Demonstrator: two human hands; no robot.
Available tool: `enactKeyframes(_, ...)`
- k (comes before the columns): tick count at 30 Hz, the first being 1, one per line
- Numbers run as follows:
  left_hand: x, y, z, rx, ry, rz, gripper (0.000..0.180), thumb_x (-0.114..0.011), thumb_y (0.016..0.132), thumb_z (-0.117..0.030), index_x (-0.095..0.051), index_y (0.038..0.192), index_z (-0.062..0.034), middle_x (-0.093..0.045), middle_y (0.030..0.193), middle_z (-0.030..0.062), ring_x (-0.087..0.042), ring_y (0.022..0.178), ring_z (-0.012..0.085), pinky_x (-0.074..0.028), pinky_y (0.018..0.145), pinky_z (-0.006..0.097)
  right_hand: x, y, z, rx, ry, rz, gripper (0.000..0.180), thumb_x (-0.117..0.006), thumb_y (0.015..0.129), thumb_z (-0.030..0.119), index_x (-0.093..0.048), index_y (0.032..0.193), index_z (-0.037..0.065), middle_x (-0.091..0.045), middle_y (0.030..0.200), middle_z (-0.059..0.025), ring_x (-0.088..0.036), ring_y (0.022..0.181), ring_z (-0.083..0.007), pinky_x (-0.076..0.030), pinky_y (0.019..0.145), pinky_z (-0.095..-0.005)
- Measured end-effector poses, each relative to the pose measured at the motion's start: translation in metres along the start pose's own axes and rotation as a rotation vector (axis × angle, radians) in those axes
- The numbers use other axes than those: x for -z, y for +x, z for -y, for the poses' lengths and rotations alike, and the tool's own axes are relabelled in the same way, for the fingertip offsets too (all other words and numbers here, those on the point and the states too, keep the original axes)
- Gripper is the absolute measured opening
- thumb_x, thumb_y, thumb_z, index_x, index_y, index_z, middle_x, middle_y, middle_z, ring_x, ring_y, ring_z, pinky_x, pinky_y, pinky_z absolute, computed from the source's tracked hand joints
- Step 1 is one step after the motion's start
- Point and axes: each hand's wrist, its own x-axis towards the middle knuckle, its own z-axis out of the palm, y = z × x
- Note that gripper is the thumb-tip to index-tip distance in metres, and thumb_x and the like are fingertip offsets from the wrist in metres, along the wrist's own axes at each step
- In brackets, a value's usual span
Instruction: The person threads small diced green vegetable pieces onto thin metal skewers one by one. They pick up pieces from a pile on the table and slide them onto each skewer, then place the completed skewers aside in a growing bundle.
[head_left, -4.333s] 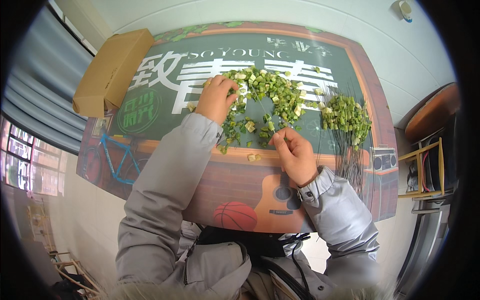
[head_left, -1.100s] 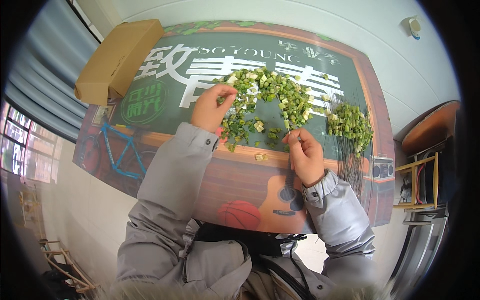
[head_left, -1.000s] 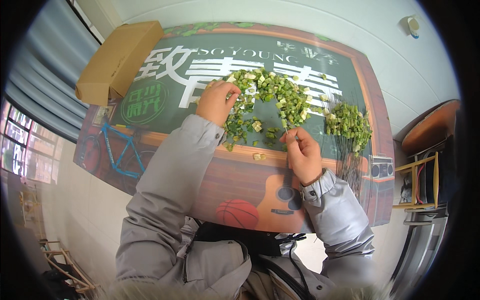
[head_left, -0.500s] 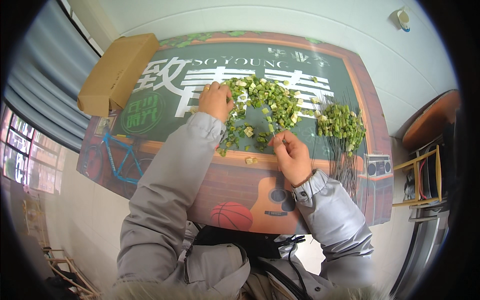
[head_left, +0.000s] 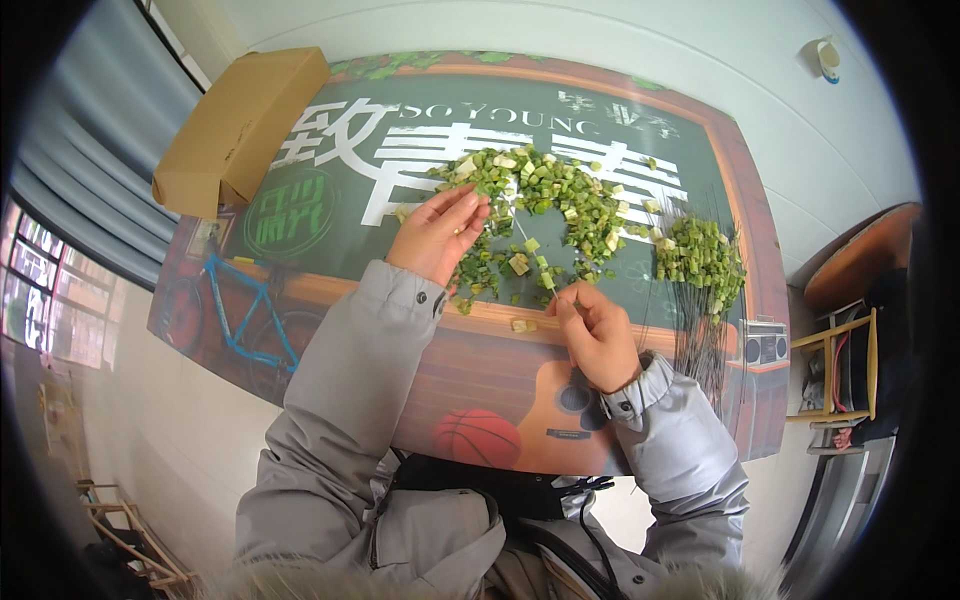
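Observation:
A thin skewer with a few green vegetable pieces [head_left: 543, 265] threaded on it is pinched in my right hand [head_left: 598, 335], its bare tip pointing up and left. My left hand [head_left: 440, 232] has thumb and fingertips pressed together around a small green vegetable piece [head_left: 482, 189], at the left edge of the pile. Chopped green vegetable pieces [head_left: 570, 190], some pale, lie in a loose arc on the table beyond both hands. To the right rests a bundle of loaded skewers [head_left: 700, 262], green pieces at the far ends and thin dark sticks toward me.
The table [head_left: 330, 345] has a printed top with a chalkboard, a bicycle, a ball and a guitar. An open cardboard box [head_left: 240, 130] stands at its far left corner. Wooden stools [head_left: 840, 365] are at the right, a grey-blue curtain [head_left: 90, 150] at the left.
My left hand has lifted back from the pile and turned, now with a green piece at its fingertips. The right hand still holds the skewer. The whole view has shifted slightly.

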Motion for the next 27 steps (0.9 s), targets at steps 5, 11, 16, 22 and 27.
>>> enactKeyframes(5,0.0047,0.0017,-0.001,0.011,-0.063,0.046,0.026,-0.055,0.088,-0.005,-0.048,0.112,0.0028,-0.054,0.103,0.0122,-0.053,0.094,0.017,-0.046,0.081,0.026,-0.0084,0.0025,-0.0004,0.133,0.018,0.073,0.014,-0.044,0.094,0.014,-0.052,0.09,0.002,-0.049,0.062,0.0054,-0.035,0.048,0.0005,-0.029,0.045,-0.0179)
enactKeyframes(11,0.0056,0.0008,0.0016,0.019,-0.082,0.097,0.025,-0.053,0.088,-0.002,-0.049,0.113,-0.0014,-0.054,0.103,0.0127,-0.052,0.094,0.0174,-0.046,0.082,0.026,-0.0032,-0.0033,0.0089,-0.07,0.047,0.109,0.011,-0.047,0.092,0.01,-0.052,0.089,0.001,-0.047,0.067,0.0056,-0.035,0.055,0.0012,-0.028,0.047,-0.0169)
enactKeyframes(16,0.0043,-0.0015,0.0017,0.045,-0.102,0.143,0.024,-0.052,0.089,0.0,-0.049,0.113,-0.0026,-0.053,0.104,0.0132,-0.052,0.096,0.0182,-0.046,0.083,0.026,-0.0051,-0.0023,0.0071,0.015,0.05,0.101,0.014,-0.043,0.093,0.013,-0.052,0.09,0.002,-0.048,0.062,0.0053,-0.035,0.046,0.0008,-0.027,0.043,-0.0169)
enactKeyframes(22,0.0033,-0.002,0.0027,0.043,-0.121,0.159,0.023,-0.05,0.089,0.001,-0.052,0.111,-0.0049,-0.053,0.106,0.0134,-0.052,0.097,0.0192,-0.046,0.084,0.027,-0.0038,-0.0022,0.0049,0.016,0.028,0.101,0.013,-0.045,0.093,0.012,-0.053,0.089,0.001,-0.048,0.069,0.0047,-0.035,0.058,-0.0002,-0.029,0.051,-0.0174)
enactKeyframes(27,0.004,-0.0019,0.0039,0.02,-0.096,0.167,0.023,-0.051,0.088,0.001,-0.053,0.111,-0.0052,-0.055,0.107,0.013,-0.053,0.097,0.0196,-0.046,0.083,0.027,-0.003,-0.002,0.0041,0.008,0.017,0.102,0.013,-0.045,0.093,0.011,-0.053,0.089,0.001,-0.051,0.073,0.0033,-0.038,0.062,-0.0007,-0.031,0.054,-0.0176)
